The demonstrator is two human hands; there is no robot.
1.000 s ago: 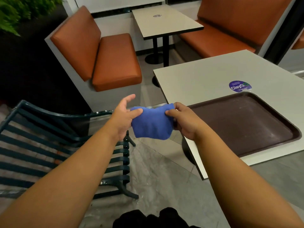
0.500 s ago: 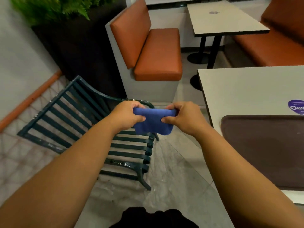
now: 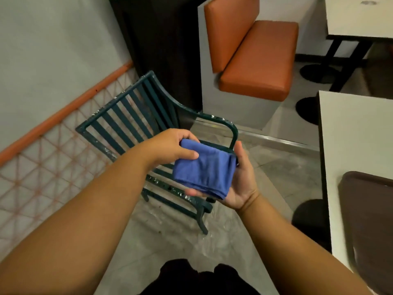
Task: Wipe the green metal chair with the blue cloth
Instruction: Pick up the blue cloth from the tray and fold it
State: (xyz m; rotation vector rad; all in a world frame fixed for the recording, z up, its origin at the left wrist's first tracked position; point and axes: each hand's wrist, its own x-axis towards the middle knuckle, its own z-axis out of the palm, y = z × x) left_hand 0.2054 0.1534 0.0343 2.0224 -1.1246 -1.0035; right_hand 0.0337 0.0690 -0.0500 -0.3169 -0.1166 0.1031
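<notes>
A folded blue cloth (image 3: 204,168) is held in front of me above the chair. My left hand (image 3: 172,145) pinches its upper left edge with thumb on top. My right hand (image 3: 240,182) cups it from below and the right, palm up. The dark green metal chair (image 3: 129,107) with a slatted back and seat stands on the floor just beyond and below my hands; its paint is chipped white in spots. My hands and the cloth hide part of the seat and the right armrest (image 3: 227,126).
A white bench with orange cushions (image 3: 255,67) stands right behind the chair. A white table (image 3: 350,135) carrying a brown tray (image 3: 370,213) is at the right. A wall with an orange rail and net (image 3: 53,133) lies left. Another table (image 3: 357,15) is far right.
My view has swung left and down toward the chair. The cloth went from stretched between both hands to folded, resting in my right palm with my left hand on its top edge.
</notes>
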